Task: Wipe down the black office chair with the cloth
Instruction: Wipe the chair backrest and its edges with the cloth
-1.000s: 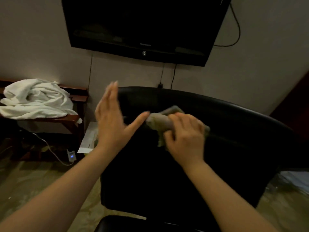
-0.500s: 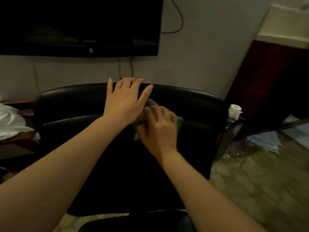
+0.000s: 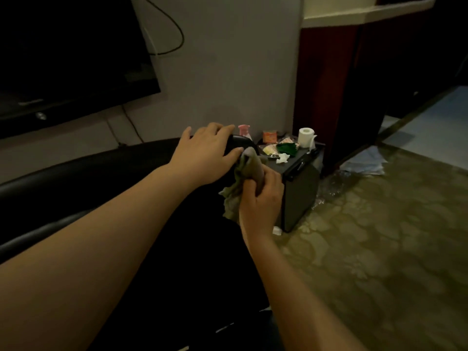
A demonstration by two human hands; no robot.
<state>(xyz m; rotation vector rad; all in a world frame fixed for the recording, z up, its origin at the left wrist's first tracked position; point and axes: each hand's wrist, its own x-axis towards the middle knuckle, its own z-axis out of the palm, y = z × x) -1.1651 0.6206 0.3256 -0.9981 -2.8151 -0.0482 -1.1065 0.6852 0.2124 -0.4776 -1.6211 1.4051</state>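
Observation:
The black office chair [image 3: 83, 178] fills the left and lower middle of the view, its backrest top running from the left edge to its right corner. My left hand [image 3: 206, 152] lies over that right top corner, fingers wrapped on the edge. A crumpled grey-green cloth [image 3: 236, 191] is pressed against the chair's right side just below, held in my right hand [image 3: 260, 198].
A small dark cabinet [image 3: 300, 188] stands right of the chair, carrying a toilet paper roll [image 3: 306, 137], a pink spray bottle [image 3: 245, 130] and snack wrappers. A wall-mounted television [image 3: 65, 59] hangs at upper left. Patterned floor [image 3: 379, 249] spreads to the right; a dark wooden wardrobe [image 3: 336, 84] stands behind.
Both hands and the cloth have moved from the middle of the backrest top to its right corner, and my view has swung right. My left hand went from lifted open to resting on the chair.

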